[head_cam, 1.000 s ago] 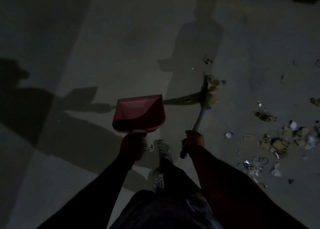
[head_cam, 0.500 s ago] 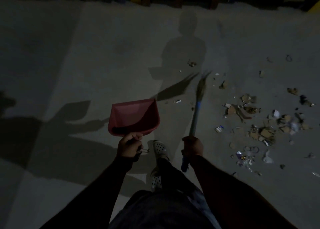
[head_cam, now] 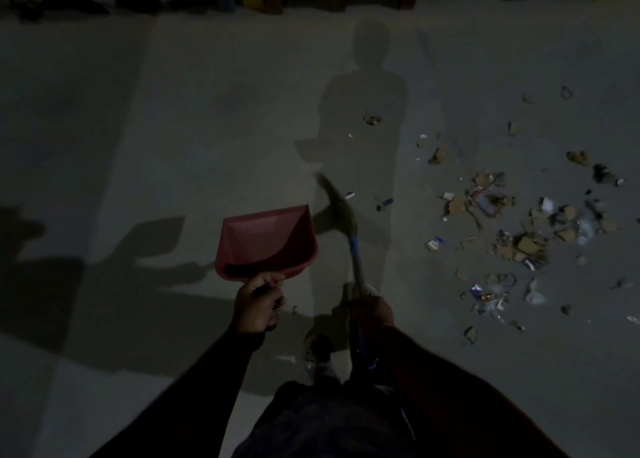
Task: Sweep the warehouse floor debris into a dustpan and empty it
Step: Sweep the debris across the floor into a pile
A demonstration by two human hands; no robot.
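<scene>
Head view: red dustpan (head_cam: 266,239), blurred broom (head_cam: 341,212), scattered cardboard debris (head_cam: 519,222)

The dustpan (head_cam: 266,241) looks like smooth red plastic with a dull sheen. The broom (head_cam: 341,215) has straw-like bristles and a glossy blue handle. The floor (head_cam: 173,111) is matt grey concrete. The debris (head_cam: 519,236) looks like torn cardboard, paper and crinkled shiny wrappers.

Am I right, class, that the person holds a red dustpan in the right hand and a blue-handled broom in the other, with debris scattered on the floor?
Not quite. The head view shows the red dustpan gripped by the left hand; the right hand holds the blue-handled broom. The debris is indeed scattered on the floor.
</scene>
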